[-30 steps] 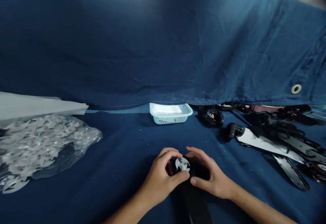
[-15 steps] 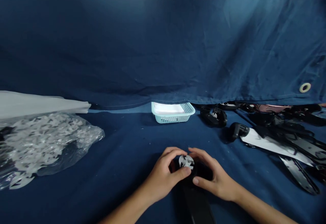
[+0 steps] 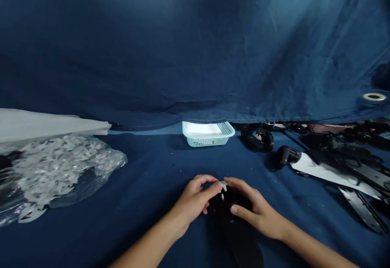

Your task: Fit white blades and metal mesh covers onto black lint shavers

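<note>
A long black part (image 3: 234,231) lies on the blue cloth in front of me, its round end between my hands. My left hand (image 3: 191,201) curls over the left side of that end, its fingertips pinching a small white piece (image 3: 224,186) at the top. My right hand (image 3: 256,211) wraps the right side of the black end, thumb pressed against it. Most of the white piece is hidden by my fingers.
A clear bag of white cut-out pieces (image 3: 51,170) lies at the left beside a white sheet (image 3: 45,122). A pale green basket (image 3: 208,134) sits at the back. Several black parts and blades (image 3: 332,162) pile at the right. A blue cloth (image 3: 195,48) hangs behind.
The white piece lay face-up on the black end before; now my left fingers cover it and only its edge shows. Both hands have closed in slightly.
</note>
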The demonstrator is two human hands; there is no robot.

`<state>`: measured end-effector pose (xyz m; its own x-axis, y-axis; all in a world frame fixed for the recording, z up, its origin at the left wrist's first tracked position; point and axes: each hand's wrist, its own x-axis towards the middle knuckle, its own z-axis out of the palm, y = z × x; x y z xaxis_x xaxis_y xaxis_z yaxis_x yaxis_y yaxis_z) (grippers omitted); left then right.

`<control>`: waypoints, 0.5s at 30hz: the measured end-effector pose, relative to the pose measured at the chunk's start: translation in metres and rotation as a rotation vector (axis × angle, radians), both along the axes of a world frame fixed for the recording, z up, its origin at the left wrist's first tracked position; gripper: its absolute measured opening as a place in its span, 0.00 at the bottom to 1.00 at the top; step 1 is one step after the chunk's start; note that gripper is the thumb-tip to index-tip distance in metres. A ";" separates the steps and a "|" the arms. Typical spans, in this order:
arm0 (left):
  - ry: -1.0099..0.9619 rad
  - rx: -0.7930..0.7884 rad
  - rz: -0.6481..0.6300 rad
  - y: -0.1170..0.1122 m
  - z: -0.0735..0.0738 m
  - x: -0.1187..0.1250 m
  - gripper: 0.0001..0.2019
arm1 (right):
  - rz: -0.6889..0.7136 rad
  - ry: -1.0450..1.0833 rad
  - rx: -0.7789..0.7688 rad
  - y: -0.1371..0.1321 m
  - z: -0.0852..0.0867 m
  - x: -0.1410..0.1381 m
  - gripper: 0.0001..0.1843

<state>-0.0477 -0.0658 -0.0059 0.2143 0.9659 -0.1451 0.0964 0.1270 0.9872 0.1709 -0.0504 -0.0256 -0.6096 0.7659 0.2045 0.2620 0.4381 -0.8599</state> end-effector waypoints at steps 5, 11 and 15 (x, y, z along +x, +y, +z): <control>-0.005 -0.015 0.002 0.000 0.003 0.002 0.22 | -0.031 0.010 -0.074 0.000 0.000 -0.001 0.33; 0.058 0.087 -0.014 -0.005 0.001 0.003 0.18 | -0.012 0.072 -0.094 0.000 0.004 -0.004 0.35; 0.098 0.147 -0.023 -0.005 0.003 0.002 0.15 | -0.006 0.088 -0.086 0.001 0.005 -0.004 0.35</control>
<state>-0.0461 -0.0705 -0.0030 0.2285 0.9733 -0.0238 0.1938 -0.0215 0.9808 0.1664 -0.0497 -0.0207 -0.5879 0.7863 0.1901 0.1861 0.3601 -0.9142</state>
